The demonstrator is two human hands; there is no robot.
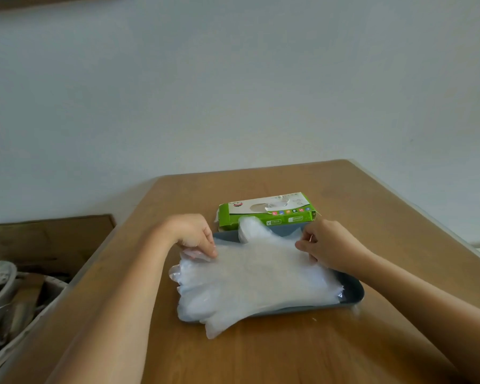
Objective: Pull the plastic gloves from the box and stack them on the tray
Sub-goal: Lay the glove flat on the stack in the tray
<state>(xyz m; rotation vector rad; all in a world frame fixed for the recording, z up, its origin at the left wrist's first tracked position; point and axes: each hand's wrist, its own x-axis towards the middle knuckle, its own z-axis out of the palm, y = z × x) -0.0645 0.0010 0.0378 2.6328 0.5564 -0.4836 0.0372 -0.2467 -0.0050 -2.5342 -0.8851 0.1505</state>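
Note:
A stack of clear plastic gloves [255, 281] lies spread over a dark blue-grey tray [355, 292] on the wooden table, with glove fingers hanging over the tray's left and front edges. My left hand [197, 234] pinches the top glove at its far left corner. At the far right edge of the same glove, my right hand [327, 242] pinches the plastic. Just behind the tray lies the green and white glove box [266, 212], flat, with its oval opening facing up.
The wooden table [261, 353] ends at a pale wall behind the box. To the left, below table level, a bin [9, 300] holds shoes and clutter beside a brown cardboard sheet [47, 239].

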